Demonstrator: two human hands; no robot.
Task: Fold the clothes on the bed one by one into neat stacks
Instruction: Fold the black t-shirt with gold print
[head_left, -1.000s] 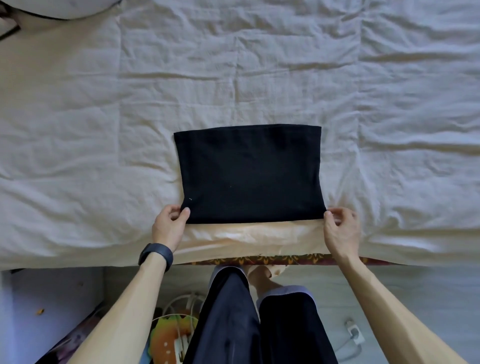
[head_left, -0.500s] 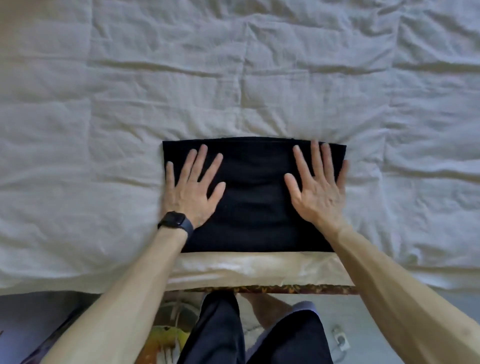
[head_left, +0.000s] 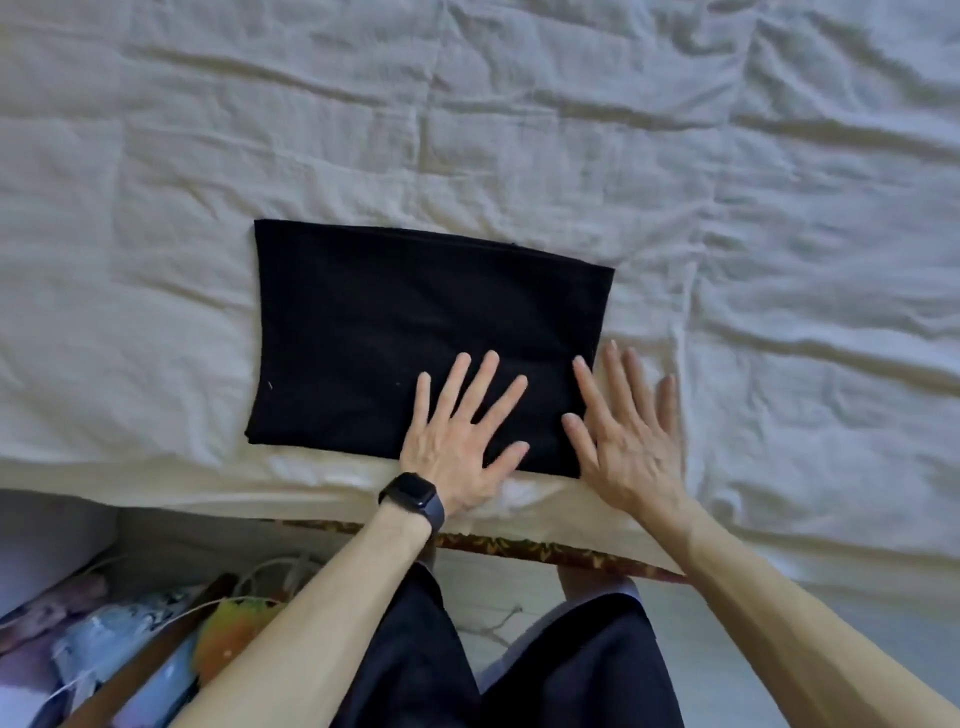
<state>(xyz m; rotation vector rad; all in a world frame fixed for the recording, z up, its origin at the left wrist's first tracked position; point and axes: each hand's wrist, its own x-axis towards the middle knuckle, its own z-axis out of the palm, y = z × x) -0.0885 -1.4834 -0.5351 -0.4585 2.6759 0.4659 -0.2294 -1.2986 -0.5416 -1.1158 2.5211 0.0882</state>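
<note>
A bed fills most of the view, covered by a wrinkled cream quilt (head_left: 623, 156) that spreads wide to the left, far side and right. Its near edge runs across the lower part of the view, with a patterned strip (head_left: 545, 548) showing underneath.

On the quilt, close to that near edge, lies the folded black garment (head_left: 405, 322), a flat rectangle. Its left and far edges are straight, the far one slanting down toward the right. Its near edge sits just back from the bed's edge, with a narrow band of quilt between. Bare quilt surrounds its other three sides.

Below the bed edge are the person's dark trousers (head_left: 571, 665), and to the left a floor clutter (head_left: 130, 649) of coloured items and cords, with prints too blurred to read.

Both hands lie flat with straight, spread fingers and grip nothing. The left hand (head_left: 457, 436) presses the garment's near right part, its heel over the near edge. The right hand (head_left: 628, 436) straddles the garment's right edge, thumb and forefinger on the cloth, the other fingers on the quilt.

A dark smartwatch (head_left: 413, 496) sits on the left wrist, its face blank.
</note>
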